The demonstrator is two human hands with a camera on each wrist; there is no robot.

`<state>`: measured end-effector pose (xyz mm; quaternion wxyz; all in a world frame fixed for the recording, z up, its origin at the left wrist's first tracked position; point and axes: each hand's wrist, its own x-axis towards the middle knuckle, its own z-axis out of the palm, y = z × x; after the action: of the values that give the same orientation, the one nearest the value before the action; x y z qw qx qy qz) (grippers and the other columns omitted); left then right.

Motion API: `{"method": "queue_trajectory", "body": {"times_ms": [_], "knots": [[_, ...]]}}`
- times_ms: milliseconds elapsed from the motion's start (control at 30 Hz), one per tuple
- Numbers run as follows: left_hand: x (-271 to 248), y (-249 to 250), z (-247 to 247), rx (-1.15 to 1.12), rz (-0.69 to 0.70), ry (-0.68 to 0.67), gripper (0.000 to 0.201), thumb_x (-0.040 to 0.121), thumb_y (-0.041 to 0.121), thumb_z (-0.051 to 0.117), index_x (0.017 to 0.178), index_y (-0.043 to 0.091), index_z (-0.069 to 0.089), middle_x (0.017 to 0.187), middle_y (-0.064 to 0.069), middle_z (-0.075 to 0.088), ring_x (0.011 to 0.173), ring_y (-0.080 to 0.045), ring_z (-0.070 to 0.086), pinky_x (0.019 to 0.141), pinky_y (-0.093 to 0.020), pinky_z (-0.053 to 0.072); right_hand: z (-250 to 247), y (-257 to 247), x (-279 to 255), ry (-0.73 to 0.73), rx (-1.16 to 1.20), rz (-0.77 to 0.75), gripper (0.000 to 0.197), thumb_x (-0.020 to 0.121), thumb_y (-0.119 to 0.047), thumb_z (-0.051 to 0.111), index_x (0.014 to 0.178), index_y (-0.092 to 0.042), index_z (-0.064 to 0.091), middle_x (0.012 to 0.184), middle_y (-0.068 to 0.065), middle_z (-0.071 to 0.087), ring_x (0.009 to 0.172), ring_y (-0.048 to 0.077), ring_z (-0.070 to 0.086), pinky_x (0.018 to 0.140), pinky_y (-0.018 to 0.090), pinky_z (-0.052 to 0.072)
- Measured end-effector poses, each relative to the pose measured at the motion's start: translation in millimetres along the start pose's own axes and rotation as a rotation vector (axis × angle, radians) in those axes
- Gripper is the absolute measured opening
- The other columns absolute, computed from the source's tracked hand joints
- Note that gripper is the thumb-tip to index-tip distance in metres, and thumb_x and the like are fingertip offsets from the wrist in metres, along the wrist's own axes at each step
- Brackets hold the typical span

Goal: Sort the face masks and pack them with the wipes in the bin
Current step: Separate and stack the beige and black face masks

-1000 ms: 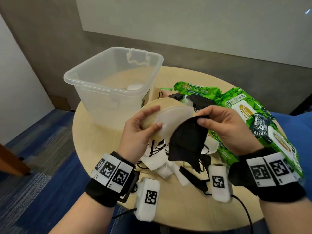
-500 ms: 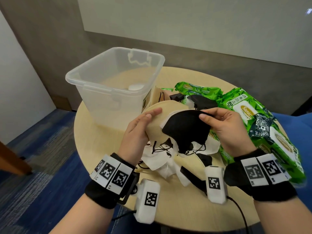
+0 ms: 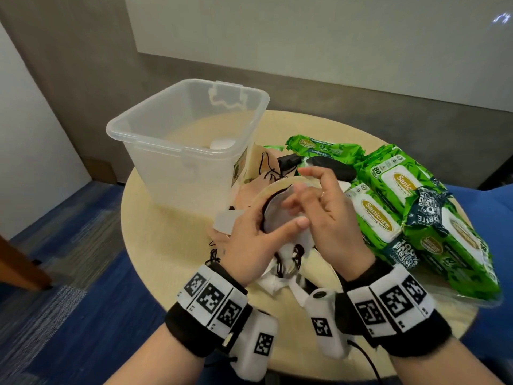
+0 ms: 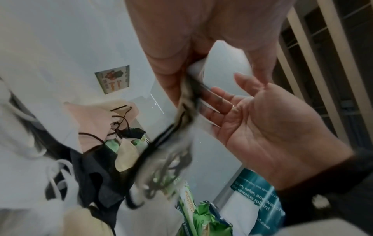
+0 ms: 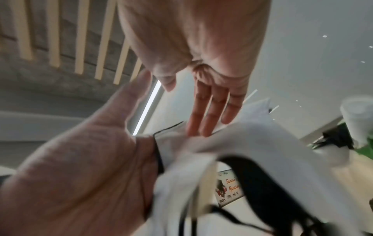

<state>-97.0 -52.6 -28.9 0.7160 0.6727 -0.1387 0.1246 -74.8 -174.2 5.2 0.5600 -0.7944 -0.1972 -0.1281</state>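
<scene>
Two or three folded masks, featherlight and floppy with loose ear loops, sit stacked above the counter, left hand pinching them by thumb, right hand flat-fingered on top; I'd grab the folded body, not the loops.

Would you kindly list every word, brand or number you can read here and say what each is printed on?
"Sanicare": green wipes pack.
"80": corner of the farther wipes pack.
"rewards roll in!": teal sign.
"Season Greeting": card.
The dark wrapper's lettering and the wristbands' square codes are unreadable.
</scene>
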Motion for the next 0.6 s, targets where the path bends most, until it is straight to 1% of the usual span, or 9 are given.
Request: {"method": "queue_trajectory", "body": {"times_ms": [100,167,233,300,333,400,467,533,600], "knots": [[2.8,-4.6,-8.7,-0.004,-0.054,0.046,0.045,0.077,0.027,0.063,0.121,0.017,0.059,0.118,-0.003,0.065,0.115,-0.018,0.058,0.102,-0.044,0.044,-6.3,2.7,2.2,-0.103,0.168,0.052,0.021,0.087,-0.032,0.044,0.108,-0.035,0.049,0.078,0.002,0.068,0.074,0.012,0.064,0.074,0.025,0.052],[2.7,-8.0,-13.7,-0.033,-0.114,0.047,0.038,0.079,0.019,0.058,0.117,0.019,0.060,0.114,-0.006,0.067,0.111,-0.024,0.060,0.100,-0.053,0.043,-14.5,7.2,5.9,-0.118,-0.060,-0.047,0.027,0.084,-0.022,0.057,0.107,-0.036,0.055,0.081,-0.009,0.057,0.076,0.000,0.056,0.073,0.014,0.045],[2.1,-7.1,-15.4,-0.056,-0.135,0.014,0.034,0.082,0.017,0.055,0.115,0.024,0.061,0.114,-0.005,0.068,0.111,-0.025,0.060,0.101,-0.055,0.040,-20.7,11.6,9.4,-0.128,-0.300,-0.135,0.032,0.078,-0.018,0.070,0.105,-0.033,0.061,0.089,-0.010,0.047,0.087,-0.003,0.049,0.079,0.010,0.039],[1.6,-3.9,-14.6,-0.066,-0.122,-0.035,0.031,0.085,0.019,0.055,0.114,0.027,0.062,0.112,0.000,0.068,0.111,-0.022,0.060,0.103,-0.052,0.040,-23.6,11.6,11.3,-0.112,-0.362,-0.174,0.032,0.071,-0.026,0.074,0.102,-0.028,0.066,0.095,-0.003,0.047,0.097,0.013,0.050,0.086,0.023,0.041],[1.3,-2.2,-13.7,-0.075,-0.109,-0.053,0.030,0.086,0.018,0.054,0.113,0.026,0.062,0.111,0.003,0.069,0.111,-0.019,0.060,0.103,-0.046,0.042,-23.9,10.5,11.8,-0.103,-0.363,-0.190,0.031,0.069,-0.029,0.073,0.099,-0.025,0.068,0.096,-0.001,0.049,0.097,0.019,0.051,0.086,0.029,0.043],[1.0,1.1,-12.1,-0.098,-0.084,-0.076,0.028,0.086,0.013,0.051,0.109,0.024,0.062,0.106,0.012,0.069,0.107,-0.008,0.060,0.095,-0.026,0.046,-24.2,8.8,12.4,-0.099,-0.350,-0.231,0.026,0.067,-0.028,0.072,0.091,-0.020,0.068,0.095,0.000,0.053,0.094,0.021,0.054,0.083,0.035,0.046],[0.7,2.8,-10.6,-0.098,-0.071,-0.086,0.027,0.088,0.009,0.050,0.108,0.022,0.062,0.104,0.014,0.069,0.105,-0.002,0.060,0.089,-0.016,0.045,-23.4,8.7,12.2,-0.062,-0.366,-0.279,0.020,0.067,-0.028,0.072,0.084,-0.018,0.067,0.091,-0.003,0.057,0.091,0.021,0.054,0.079,0.040,0.046],[0.6,2.4,-10.7,-0.076,-0.073,-0.073,0.025,0.088,0.009,0.052,0.108,0.019,0.062,0.107,0.009,0.067,0.105,-0.001,0.059,0.088,-0.015,0.044,-22.2,9.2,11.6,0.018,-0.444,-0.336,0.019,0.069,-0.037,0.068,0.077,-0.020,0.066,0.088,-0.009,0.057,0.091,0.020,0.053,0.077,0.041,0.042],[1.0,0.9,-12.5,-0.054,-0.088,-0.048,0.025,0.084,0.017,0.054,0.108,0.021,0.062,0.110,0.002,0.065,0.107,-0.005,0.058,0.090,-0.021,0.046,-21.6,8.4,11.0,0.072,-0.489,-0.367,0.019,0.070,-0.040,0.064,0.072,-0.022,0.065,0.085,-0.016,0.057,0.091,0.017,0.051,0.077,0.039,0.037]]}}
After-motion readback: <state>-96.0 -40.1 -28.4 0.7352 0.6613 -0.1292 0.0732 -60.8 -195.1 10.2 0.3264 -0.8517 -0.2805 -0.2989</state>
